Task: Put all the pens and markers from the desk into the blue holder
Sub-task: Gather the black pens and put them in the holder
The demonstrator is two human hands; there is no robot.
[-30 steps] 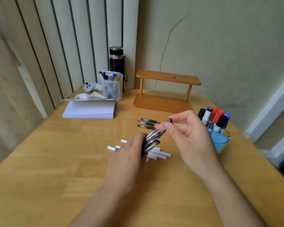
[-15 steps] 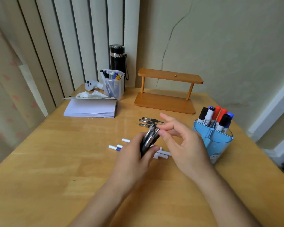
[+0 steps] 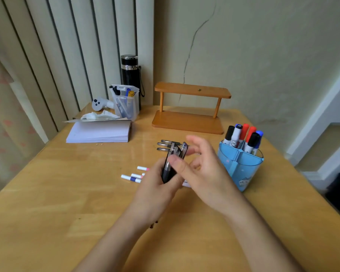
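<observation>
Left grip [image 3: 157, 185] clasps black pens [image 3: 174, 160]; right grip [image 3: 204, 169] spread wide; no readable writing.

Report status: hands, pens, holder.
Left hand grip shut on black pens; right hand open. White pens on desk. Blue holder unobstructed.

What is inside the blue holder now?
In the blue holder, the far compartments hold six upright markers: black, blue and red caps. The near compartments look empty, but their bottoms are not clearly visible.
</observation>
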